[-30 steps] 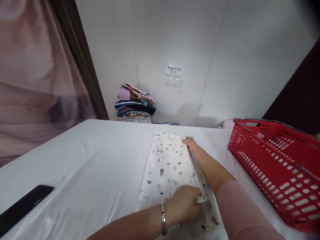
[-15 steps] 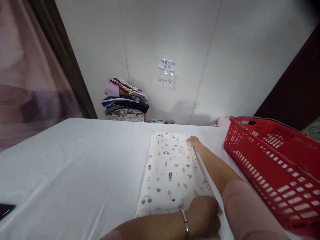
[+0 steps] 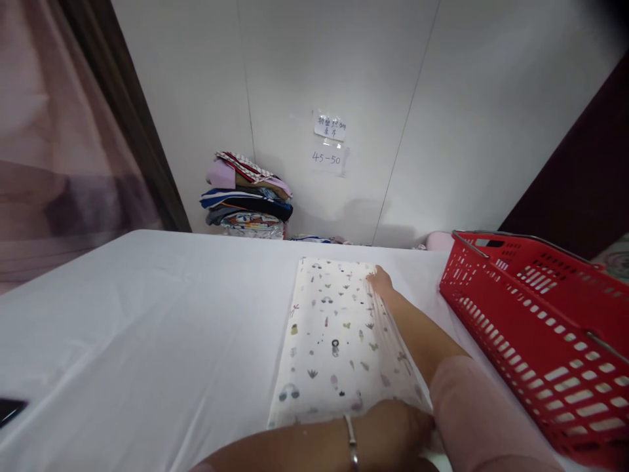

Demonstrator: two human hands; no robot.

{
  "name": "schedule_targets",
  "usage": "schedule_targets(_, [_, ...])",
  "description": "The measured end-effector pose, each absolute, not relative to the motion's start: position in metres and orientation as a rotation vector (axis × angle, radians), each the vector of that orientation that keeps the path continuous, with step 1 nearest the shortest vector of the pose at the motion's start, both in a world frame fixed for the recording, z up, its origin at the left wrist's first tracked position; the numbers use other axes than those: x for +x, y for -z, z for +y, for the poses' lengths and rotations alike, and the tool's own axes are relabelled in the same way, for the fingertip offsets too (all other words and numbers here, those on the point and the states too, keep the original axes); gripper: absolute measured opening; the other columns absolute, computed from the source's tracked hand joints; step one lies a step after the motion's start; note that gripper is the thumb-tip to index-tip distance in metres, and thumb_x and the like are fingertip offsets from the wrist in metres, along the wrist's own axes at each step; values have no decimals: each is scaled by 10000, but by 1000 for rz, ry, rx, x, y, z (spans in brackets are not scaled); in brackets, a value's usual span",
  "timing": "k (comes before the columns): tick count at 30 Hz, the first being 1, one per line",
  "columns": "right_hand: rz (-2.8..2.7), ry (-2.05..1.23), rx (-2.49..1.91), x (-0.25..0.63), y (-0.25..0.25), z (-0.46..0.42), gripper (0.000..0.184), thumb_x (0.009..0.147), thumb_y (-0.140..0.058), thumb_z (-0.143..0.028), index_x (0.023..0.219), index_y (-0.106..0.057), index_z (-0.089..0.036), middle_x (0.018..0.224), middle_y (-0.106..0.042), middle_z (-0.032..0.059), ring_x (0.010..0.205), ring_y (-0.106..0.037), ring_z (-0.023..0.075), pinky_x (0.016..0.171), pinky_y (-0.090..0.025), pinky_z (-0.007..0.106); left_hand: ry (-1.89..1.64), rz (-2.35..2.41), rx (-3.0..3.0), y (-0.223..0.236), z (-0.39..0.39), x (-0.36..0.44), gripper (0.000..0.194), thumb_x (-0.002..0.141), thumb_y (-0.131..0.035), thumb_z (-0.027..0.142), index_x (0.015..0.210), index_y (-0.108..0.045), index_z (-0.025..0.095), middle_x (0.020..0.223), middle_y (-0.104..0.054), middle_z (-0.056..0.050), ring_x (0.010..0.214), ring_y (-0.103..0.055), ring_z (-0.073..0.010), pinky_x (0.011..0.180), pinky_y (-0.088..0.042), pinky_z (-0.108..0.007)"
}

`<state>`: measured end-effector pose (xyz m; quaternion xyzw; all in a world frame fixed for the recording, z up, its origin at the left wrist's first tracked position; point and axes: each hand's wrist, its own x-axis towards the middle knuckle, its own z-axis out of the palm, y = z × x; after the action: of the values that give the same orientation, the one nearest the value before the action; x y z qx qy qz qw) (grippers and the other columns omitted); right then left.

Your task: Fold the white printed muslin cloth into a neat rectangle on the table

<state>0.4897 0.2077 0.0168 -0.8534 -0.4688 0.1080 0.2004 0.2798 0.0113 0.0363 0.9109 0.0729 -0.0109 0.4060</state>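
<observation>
A white cloth (image 3: 334,328) printed with rainbows, plants and small figures lies folded in a long rectangle on the white-covered table (image 3: 162,328). My right hand (image 3: 381,278) is at its far right corner, with the fingers closed on the edge. At the near right corner is my left hand (image 3: 400,426), which wears a silver bracelet (image 3: 351,440) at the wrist. Its fingers curl down at the cloth's edge and are partly hidden and blurred. Along the right side the fabric shows small creases between both hands.
To the right stands a red plastic basket (image 3: 531,328) with slotted walls and metal handles. A stack of folded fabrics (image 3: 248,196) rises behind the table's far edge, against the wall. A dark flat object (image 3: 10,410) lies at the left edge. Curtains (image 3: 73,131) hang on the left.
My left hand has shifted slightly and turned lower at the near right corner, and the cloth's right edge lies a little flatter. My right hand stays at the far corner.
</observation>
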Motion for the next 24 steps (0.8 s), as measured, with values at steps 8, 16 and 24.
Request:
schedule_targets(8, [-1739, -167, -2365, 443, -26, 144, 643, 840, -429, -375, 1413, -242, -153, 1505, -151, 111, 1375, -112, 262, 1078, -161, 397, -420, 981, 2660, -48, 107, 188, 497, 861, -427, 418, 1307, -443, 199, 1430, -356, -98, 1339, -254, -278, 1076, -214, -508])
schedule_targets(16, [-2058, -273, -2321, 427, -6, 108, 681, 880, -219, -546, 1414, -250, -125, 1505, -159, 100, 1382, -93, 227, 1092, -60, 402, -225, 1344, 2709, 0, 115, 174, 621, 880, -287, 508, 1368, -378, 134, 1485, -223, -100, 1384, -72, -281, 1090, -161, -494])
schedule_targets(24, [-1986, -194, -2330, 411, -28, 153, 734, 871, -183, -592, 1435, -180, -124, 1520, -73, 88, 1390, -12, 224, 1096, -22, 370, -208, 1361, 2720, -3, 114, 177, 624, 874, -289, 501, 1373, -376, 136, 1484, -222, -100, 1383, -75, -288, 1094, -139, -499])
